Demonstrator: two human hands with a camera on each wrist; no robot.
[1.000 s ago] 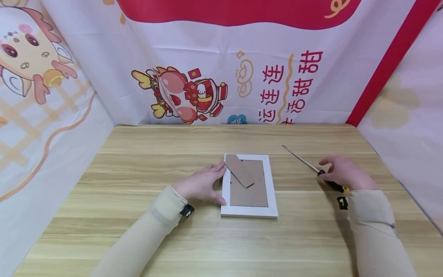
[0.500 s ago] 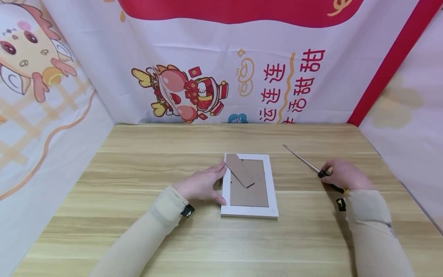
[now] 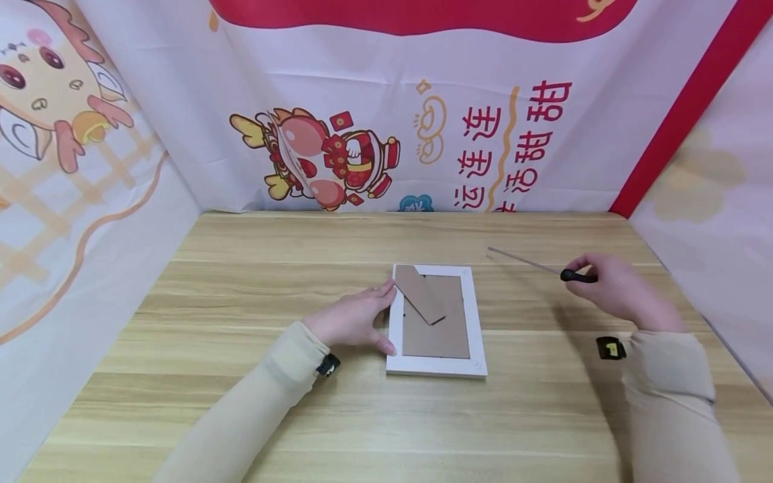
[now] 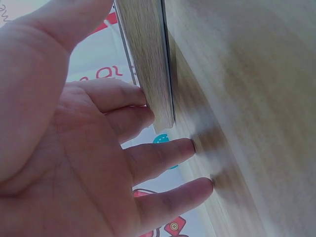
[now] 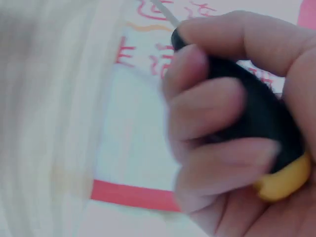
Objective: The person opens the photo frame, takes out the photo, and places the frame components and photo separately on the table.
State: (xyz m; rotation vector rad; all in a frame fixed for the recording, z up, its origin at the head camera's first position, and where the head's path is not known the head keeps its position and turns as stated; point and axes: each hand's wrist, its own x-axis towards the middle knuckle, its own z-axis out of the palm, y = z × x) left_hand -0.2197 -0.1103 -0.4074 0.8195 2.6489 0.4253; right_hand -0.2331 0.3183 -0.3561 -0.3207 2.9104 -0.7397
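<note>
A white picture frame (image 3: 475, 325) lies face down on the table, its brown backing board (image 3: 437, 342) and slanted stand leg (image 3: 418, 294) on top. Along the frame's left side rests my left hand (image 3: 356, 320), thumb and fingertips at the edge. The left wrist view shows its fingers extended, two of them against the frame's wood-grained side (image 4: 148, 59). To the right, my right hand (image 3: 619, 288) grips a screwdriver (image 3: 576, 276), held above the table with the shaft pointing left. Fingers wrap its black and yellow handle (image 5: 261, 113) in the right wrist view.
The wood-grain table (image 3: 290, 416) spreads around the frame. White printed cloth (image 3: 362, 60) hangs behind the table's back edge and along both sides. A small black device sits at each wrist, the right one (image 3: 611, 348) marked yellow.
My right hand has closed round the screwdriver handle and lifted it off the table, its shaft swinging flatter. The left hand and picture frame have stayed in place.
</note>
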